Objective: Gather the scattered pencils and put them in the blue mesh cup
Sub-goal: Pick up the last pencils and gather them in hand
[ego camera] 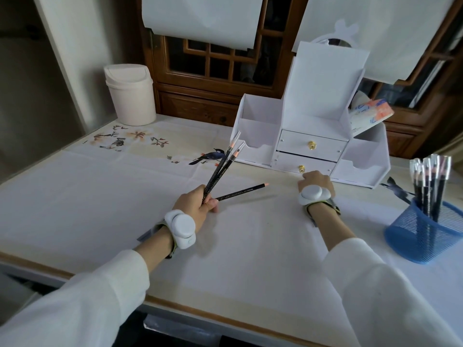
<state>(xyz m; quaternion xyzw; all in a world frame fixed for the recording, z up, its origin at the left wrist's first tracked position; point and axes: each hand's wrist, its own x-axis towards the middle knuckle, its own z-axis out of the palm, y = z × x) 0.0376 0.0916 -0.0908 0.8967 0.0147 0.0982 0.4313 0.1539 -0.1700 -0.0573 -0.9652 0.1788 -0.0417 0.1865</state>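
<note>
Left hand (198,206) clenched on three black pencils (220,171) fanning toward one o'clock, right hand (316,182) knuckles-up against white organizer (310,136) at twelve, grip unreadable, blue mesh cup (423,236) with more pencils at three o'clock.

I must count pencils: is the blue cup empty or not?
Not empty. Several capped pencils stand upright inside the blue cup.
</note>
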